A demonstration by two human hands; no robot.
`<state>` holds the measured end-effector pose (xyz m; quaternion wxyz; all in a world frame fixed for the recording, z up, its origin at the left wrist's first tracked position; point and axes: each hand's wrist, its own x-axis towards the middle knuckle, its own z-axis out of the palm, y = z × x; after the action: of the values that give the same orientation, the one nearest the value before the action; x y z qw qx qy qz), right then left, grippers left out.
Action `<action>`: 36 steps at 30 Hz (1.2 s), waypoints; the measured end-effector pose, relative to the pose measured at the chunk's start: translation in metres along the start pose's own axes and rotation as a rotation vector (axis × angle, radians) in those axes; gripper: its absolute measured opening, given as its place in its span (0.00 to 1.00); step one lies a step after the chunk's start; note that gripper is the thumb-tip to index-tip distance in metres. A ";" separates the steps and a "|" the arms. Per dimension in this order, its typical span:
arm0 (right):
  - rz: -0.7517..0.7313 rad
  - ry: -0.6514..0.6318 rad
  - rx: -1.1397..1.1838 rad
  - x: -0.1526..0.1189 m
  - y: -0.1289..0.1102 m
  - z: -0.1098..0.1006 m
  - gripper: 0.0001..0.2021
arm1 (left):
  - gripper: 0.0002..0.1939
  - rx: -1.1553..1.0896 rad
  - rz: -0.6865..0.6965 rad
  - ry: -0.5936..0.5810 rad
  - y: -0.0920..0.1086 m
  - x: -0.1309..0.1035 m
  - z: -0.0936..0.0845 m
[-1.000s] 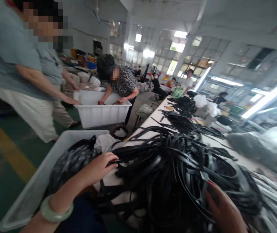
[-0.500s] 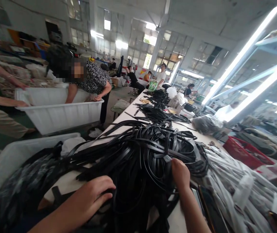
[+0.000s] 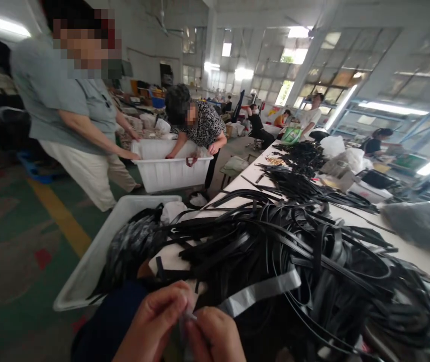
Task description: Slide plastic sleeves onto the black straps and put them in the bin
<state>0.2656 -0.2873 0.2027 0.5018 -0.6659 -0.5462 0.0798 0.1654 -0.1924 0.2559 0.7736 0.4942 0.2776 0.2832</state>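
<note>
Head view: left hand (image 3: 156,319) and right hand (image 3: 217,334) near side, close together at the near edge of the desk (image 3: 170,255). Both pinch a thin pale strip (image 3: 189,315), thumb against fingertips; other fingers curled in. Ends of the strip mostly hidden by the hands.

Shiny grey band (image 3: 262,291) runs from beside the right hand up to the right, across the black strap pile (image 3: 237,246). Can't tell if it joins the pinched strip.

Pile covers the near and middle desk, loops to the right, loose ends to the left. Further black pieces (image 3: 294,161) at the far end. White bin (image 3: 139,202) left of the desk holds more dark straps (image 3: 134,241). Beyond it, two co-workers, one in a grey shirt (image 3: 68,110), one in a patterned top (image 3: 207,123), have hands at a second white tub (image 3: 175,176).

Handling, my read: pale strip light, limp, likely slick, may tear; pinch near the ends, both sides. Grey band thin, bendy; take it by the free right end. Straps smooth, springy, tangle-prone; single ones light, a bundle heavier. Grip a bundle mid-length.
</note>
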 end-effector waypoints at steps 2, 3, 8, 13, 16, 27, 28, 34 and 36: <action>-0.103 -0.162 0.027 0.009 -0.004 0.000 0.24 | 0.12 -0.038 -0.055 0.113 0.006 -0.004 -0.011; -0.152 -0.273 0.042 0.015 -0.006 -0.003 0.24 | 0.13 -0.040 -0.068 0.131 0.010 -0.006 -0.017; -0.067 -0.505 -0.340 0.082 0.003 -0.039 0.08 | 0.18 -0.023 0.074 0.145 0.026 -0.009 -0.053; 0.087 -0.404 -0.738 0.182 0.058 -0.052 0.10 | 0.12 0.284 0.209 0.085 0.026 -0.008 -0.066; 0.090 -0.408 -0.801 0.205 0.078 -0.045 0.07 | 0.07 0.468 0.280 0.088 0.023 -0.010 -0.060; -0.503 -0.411 -0.395 0.100 -0.030 -0.092 0.12 | 0.05 0.776 0.406 0.126 0.027 -0.007 -0.060; -0.504 -0.401 -0.401 0.095 -0.036 -0.094 0.12 | 0.06 0.778 0.406 0.126 0.027 -0.006 -0.059; -0.479 -0.409 -0.479 0.089 -0.037 -0.088 0.12 | 0.07 0.804 0.395 0.100 0.025 -0.005 -0.049; -0.486 -0.411 -0.509 0.090 -0.035 -0.088 0.13 | 0.08 0.822 0.391 0.069 0.025 -0.004 -0.048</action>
<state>0.3356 -0.2692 0.3116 0.2054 -0.5904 -0.7791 -0.0474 0.1242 -0.1575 0.2620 0.4356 0.7937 0.2939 0.3063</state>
